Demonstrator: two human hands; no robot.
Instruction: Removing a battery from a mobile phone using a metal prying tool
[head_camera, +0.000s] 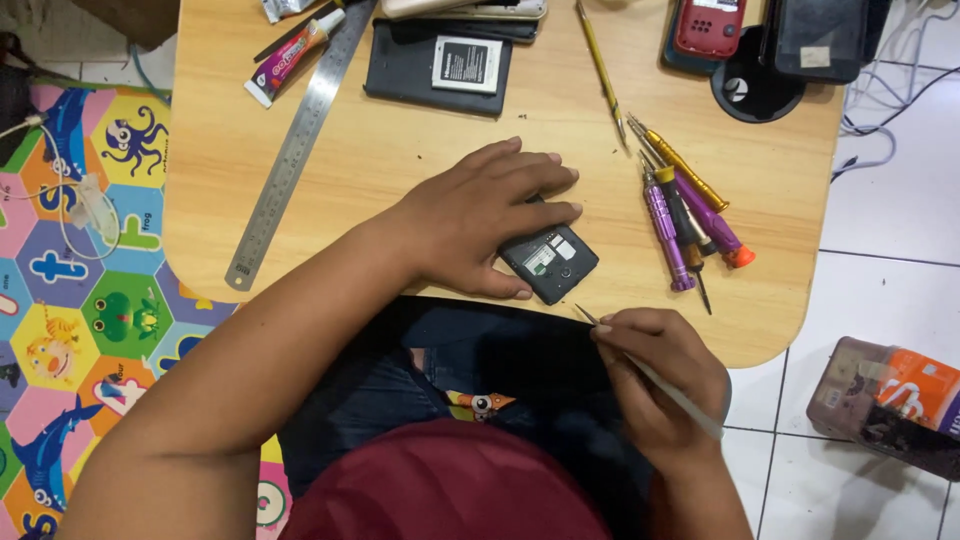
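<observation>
Left hand presses its spread fingers on the small black open-backed phone, right hand pinches a thin silver-tipped tool just below the phone; risk: the tip skids and gouges exposed parts.

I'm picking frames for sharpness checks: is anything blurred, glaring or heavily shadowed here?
Head view: lighting even and soft; the left hand throws only a faint shadow around the small black phone; the steel ruler shows mild sheen, no glare; the right hand and its tool look slightly soft.
</observation>
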